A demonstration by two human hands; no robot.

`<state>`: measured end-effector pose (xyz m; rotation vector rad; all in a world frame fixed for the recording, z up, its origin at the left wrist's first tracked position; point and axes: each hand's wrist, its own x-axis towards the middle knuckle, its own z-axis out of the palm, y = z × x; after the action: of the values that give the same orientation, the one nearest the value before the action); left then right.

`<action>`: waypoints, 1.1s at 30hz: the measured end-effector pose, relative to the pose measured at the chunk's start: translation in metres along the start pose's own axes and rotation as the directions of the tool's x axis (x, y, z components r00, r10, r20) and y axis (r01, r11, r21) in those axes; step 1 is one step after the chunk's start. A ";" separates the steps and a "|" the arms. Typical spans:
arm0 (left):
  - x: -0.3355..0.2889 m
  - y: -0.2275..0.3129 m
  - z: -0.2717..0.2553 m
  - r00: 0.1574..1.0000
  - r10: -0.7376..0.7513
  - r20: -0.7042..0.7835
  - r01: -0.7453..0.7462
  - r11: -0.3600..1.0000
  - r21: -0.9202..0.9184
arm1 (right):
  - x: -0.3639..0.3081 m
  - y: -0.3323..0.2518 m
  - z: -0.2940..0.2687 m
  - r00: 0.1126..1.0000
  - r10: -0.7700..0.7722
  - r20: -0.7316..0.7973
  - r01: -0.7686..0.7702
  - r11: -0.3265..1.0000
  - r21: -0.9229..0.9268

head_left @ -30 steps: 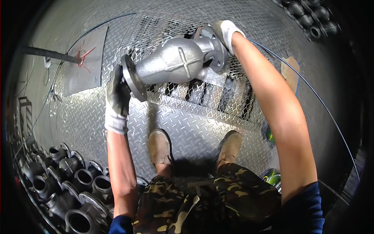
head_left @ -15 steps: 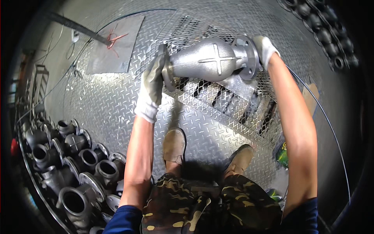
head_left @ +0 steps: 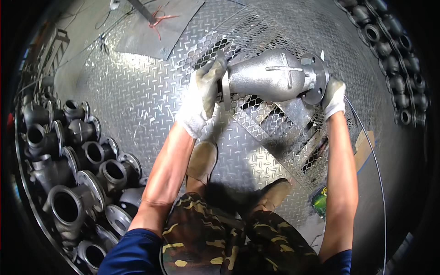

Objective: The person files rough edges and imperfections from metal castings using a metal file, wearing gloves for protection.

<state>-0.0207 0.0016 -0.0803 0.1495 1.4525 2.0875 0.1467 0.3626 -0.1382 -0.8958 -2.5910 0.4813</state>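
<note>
A grey cast-metal valve body [head_left: 261,75] with a flange at each end and a raised cross on its side lies level between my gloved hands, above a metal mesh grate. My left hand [head_left: 207,91] is closed round the flange at its left end. At the other end, my right hand [head_left: 333,95] grips the right flange from its outer side; part of those fingers is hidden behind the flange. Both gloves are pale with greyish palms.
Many similar flanged castings [head_left: 66,206] crowd the floor at left. Stacked dark castings [head_left: 389,59] stand at far right. Below lies the mesh grate [head_left: 293,146] on tread plate. A cable [head_left: 373,121] runs down the right, by a green container [head_left: 320,201].
The view has shifted and turned. In the picture, the valve body and both hands sit further right, with the right hand lower; both hands keep their hold on the flanges.
</note>
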 end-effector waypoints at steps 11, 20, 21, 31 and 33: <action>-0.028 0.004 0.015 0.984 -0.175 0.035 0.177 0.981 -0.077 | 0.038 0.032 -0.014 0.873 0.351 0.339 -0.451 0.847 0.282; -0.042 -0.012 -0.004 0.998 -0.055 0.040 0.063 0.968 -0.243 | -0.013 -0.019 -0.029 0.956 0.292 0.020 -0.292 0.946 0.142; -0.043 -0.016 -0.010 0.998 -0.052 0.043 0.061 0.968 -0.242 | -0.026 -0.040 -0.036 0.874 0.484 0.045 -0.446 0.762 0.470; -0.045 -0.022 -0.017 0.857 0.469 0.214 -0.484 0.592 0.645 | -0.153 -0.094 -0.096 0.788 0.583 0.196 -0.557 0.540 0.631; -0.048 -0.029 -0.010 0.876 0.410 0.253 -0.482 0.750 0.454 | -0.194 -0.090 -0.108 0.735 0.638 0.229 -0.668 0.625 0.404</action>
<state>0.0258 -0.0248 -0.0993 0.9209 1.9980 1.9258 0.2897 0.1927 -0.0481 -1.6414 -1.9468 1.2823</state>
